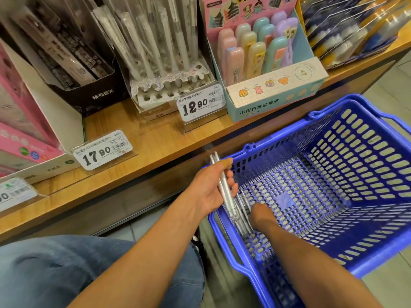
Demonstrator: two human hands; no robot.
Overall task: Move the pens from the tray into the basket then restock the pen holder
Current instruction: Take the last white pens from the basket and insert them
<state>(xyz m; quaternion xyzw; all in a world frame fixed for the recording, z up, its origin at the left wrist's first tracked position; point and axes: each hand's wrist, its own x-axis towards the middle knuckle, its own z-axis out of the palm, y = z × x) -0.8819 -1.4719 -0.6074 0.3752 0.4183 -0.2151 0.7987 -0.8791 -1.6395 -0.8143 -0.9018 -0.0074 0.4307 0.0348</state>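
A wooden shop shelf runs across the view, crowded with stationery displays and price tags; below it, on a tiled floor, stands a blue plastic basket with slotted walls and a perforated bottom. On the shelf a white pen holder with rows of round holes keeps several slim pale pens upright in clear sleeves, its front holes bare. To its left is a black carton, to its right a pastel box of erasers.

The left hand hovers over the basket's near-left corner, fingers curled around a small bundle of pens. These are thin, white-bodied and smooth, with clear tips pointing down into the basket and their upper ends poking out above the thumb. The bundle lies diagonally across the palm, pinned by the thumb on top.

The right hand reaches deep inside the basket, just beside the lower ends of the pens; motion blur and the angle hide its fingers, so I cannot tell whether they grasp anything.
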